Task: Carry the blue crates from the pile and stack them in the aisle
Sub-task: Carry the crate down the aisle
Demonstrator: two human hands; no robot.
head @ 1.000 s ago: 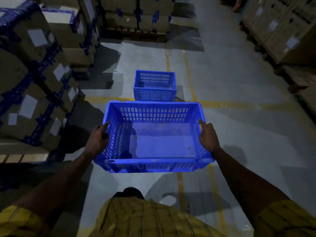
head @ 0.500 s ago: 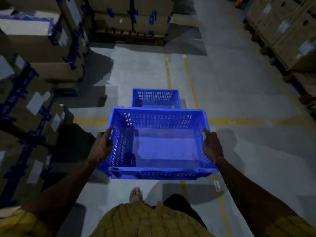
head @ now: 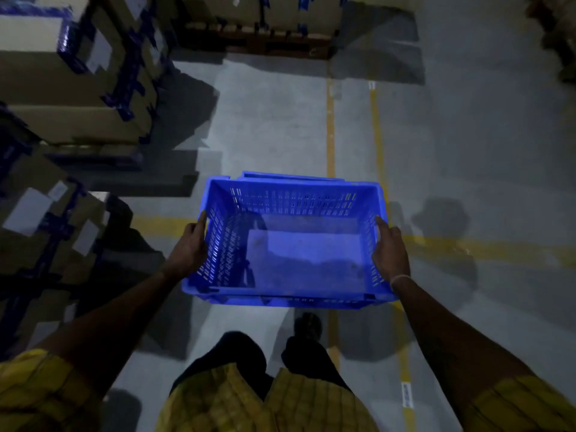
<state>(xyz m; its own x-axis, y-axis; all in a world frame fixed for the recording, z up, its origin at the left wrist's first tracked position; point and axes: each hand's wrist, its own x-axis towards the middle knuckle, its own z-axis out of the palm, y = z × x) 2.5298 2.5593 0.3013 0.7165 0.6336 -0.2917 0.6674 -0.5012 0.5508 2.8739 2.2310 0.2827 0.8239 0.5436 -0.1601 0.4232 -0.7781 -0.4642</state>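
I carry an empty blue crate [head: 299,238] with slotted walls in front of my waist. My left hand [head: 190,247] grips its left wall, thumb on the rim. My right hand [head: 389,251] holds the right wall the same way. A second blue crate [head: 280,175] stands on the aisle floor just beyond; only a strip of its far rim shows above the carried crate, which hides the rest.
Stacked cardboard boxes [head: 78,73] with blue tape stand on pallets along the left, more boxes [head: 258,14] at the far end. Yellow floor lines [head: 330,120] run down the grey concrete aisle. My feet [head: 307,325] are below the crate.
I have walked forward: the crate on the floor came closer and is now almost wholly hidden behind the carried crate. Both hands keep their grip.
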